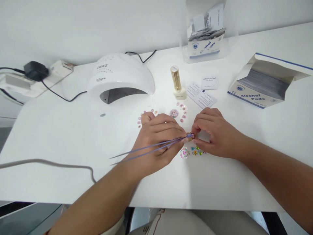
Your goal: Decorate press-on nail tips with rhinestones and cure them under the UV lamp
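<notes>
My left hand [158, 143] is closed around a pair of thin blue-purple tweezers [146, 148], whose pointed tips stick out to the left. Between my two hands is a small tan piece with a pink decoration [192, 136]; its exact kind is too small to tell. The thumb and forefinger of my right hand [215, 132] close on it from the right side, while my left fingertips meet it from the left. Just below lie colourful rhinestones [197, 150] and a ring of pink gems [184, 152]. Pink nail-shaped stickers [183, 112] lie behind the hands, partly covered by the left one.
A white nail lamp [122, 73] stands at the back left, near a power strip [53, 78]. Behind my hands stand a gold-capped polish bottle [179, 86] and an alcohol pad packet [209, 81]. An open alcohol pads box [251, 94] lies right; a clear bin [205, 58] stands behind.
</notes>
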Demonstrator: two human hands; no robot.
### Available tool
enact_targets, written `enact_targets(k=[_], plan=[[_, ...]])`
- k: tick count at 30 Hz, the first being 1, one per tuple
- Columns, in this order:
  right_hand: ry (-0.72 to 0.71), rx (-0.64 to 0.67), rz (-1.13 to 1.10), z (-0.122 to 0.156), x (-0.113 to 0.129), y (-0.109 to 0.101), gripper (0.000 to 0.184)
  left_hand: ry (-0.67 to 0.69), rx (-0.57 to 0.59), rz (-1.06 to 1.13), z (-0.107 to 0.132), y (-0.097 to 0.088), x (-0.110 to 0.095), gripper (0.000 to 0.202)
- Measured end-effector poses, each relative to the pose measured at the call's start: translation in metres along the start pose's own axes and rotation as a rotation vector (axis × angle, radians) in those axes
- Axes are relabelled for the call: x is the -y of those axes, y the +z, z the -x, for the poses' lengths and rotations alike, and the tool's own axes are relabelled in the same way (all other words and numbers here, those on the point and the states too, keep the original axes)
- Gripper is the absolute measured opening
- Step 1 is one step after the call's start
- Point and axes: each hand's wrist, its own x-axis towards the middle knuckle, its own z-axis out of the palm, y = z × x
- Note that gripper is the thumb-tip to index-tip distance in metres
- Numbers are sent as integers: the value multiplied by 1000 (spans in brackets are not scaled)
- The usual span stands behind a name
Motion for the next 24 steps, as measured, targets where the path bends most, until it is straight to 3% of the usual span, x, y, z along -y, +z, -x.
enact_targets(k=[24], plan=[[1,2,4,0,0,-1,6,37,37,40,0,0,-1,9]])
